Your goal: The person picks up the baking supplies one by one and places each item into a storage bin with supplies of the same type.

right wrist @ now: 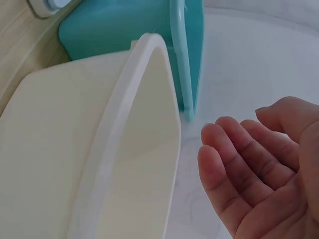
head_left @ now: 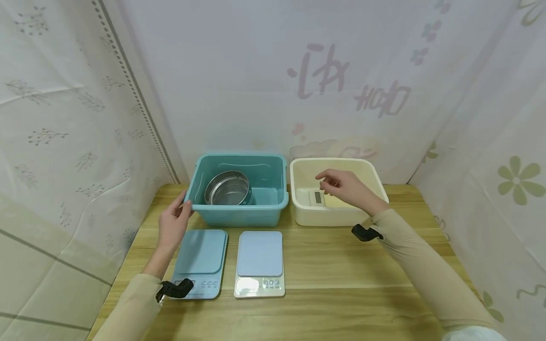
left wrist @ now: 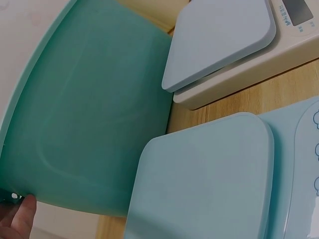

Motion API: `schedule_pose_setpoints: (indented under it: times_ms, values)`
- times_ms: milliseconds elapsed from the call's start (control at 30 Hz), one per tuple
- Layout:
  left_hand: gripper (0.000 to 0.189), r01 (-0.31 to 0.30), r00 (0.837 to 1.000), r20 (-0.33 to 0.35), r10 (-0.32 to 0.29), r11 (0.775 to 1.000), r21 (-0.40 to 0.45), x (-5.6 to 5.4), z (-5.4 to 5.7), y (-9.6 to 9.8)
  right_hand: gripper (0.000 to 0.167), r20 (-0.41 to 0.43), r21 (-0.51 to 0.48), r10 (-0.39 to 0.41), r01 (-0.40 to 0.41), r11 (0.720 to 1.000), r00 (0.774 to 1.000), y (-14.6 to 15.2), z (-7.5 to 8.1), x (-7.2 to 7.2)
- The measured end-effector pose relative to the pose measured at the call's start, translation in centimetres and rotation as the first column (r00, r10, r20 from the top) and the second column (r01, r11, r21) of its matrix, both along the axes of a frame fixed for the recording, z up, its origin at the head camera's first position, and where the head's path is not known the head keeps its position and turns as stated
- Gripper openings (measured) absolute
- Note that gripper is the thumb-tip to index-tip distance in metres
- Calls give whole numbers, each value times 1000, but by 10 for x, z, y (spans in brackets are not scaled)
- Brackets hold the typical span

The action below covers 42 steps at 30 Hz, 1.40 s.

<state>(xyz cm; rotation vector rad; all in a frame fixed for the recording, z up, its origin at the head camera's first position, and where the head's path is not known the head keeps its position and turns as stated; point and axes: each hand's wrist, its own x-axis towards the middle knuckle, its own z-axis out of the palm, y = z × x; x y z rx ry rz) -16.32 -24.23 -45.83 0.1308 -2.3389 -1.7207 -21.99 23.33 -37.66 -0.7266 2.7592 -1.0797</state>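
My left hand (head_left: pixel 172 223) grips the front left corner of a teal plastic basin (head_left: pixel 239 217). In the left wrist view the thumb (left wrist: pixel 25 219) lies against the basin's rim. Inside that basin sit round metal sieves (head_left: pixel 230 190), one overlapping the other. Over a cream basin (head_left: pixel 309 215) hovers my right hand (head_left: pixel 343 187), its fingers loosely bent and holding nothing, as the right wrist view confirms. Below it, in the cream basin, lies a small white device (head_left: pixel 317 198) with a grey display; a pale yellow area beside it is partly hidden by the hand.
Two kitchen scales lie before the teal basin: a light blue one (head_left: pixel 200 258) under the left forearm and a white one (head_left: pixel 260 263) to its right. Everything stands on a wood-grain table (head_left: pixel 332 265). Patterned curtains (head_left: pixel 239 85) enclose the back and sides.
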Motion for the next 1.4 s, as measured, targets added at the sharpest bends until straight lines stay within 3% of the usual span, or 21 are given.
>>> schedule_pose_setpoints:
  times_ms: [300,600,867,1133,1300,1400]
  values:
    - [49,-4,1000,-1,4,1000,5,-1,-2,-1,27,-36,4,-72,72,997,997,35,-5,19]
    - [48,17,1000,-21,-15,998,65,-4,0,-6,31,5,-12,-165,165,986,986,75,-13,34]
    - [54,104,995,-5,-104,994,23,-3,5,-17,32,-37,-10,-234,234,972,972,111,-23,44]
    - [59,177,984,23,-177,984,-24,-2,9,-27,34,-129,38,-327,334,942,936,132,-32,48]
    - [60,220,975,42,-219,975,-30,-2,12,-31,41,-120,31,-360,366,930,925,140,-39,48]
    - [60,235,971,47,-233,971,-36,-3,12,-32,48,-73,24,-363,365,931,929,144,-45,48]
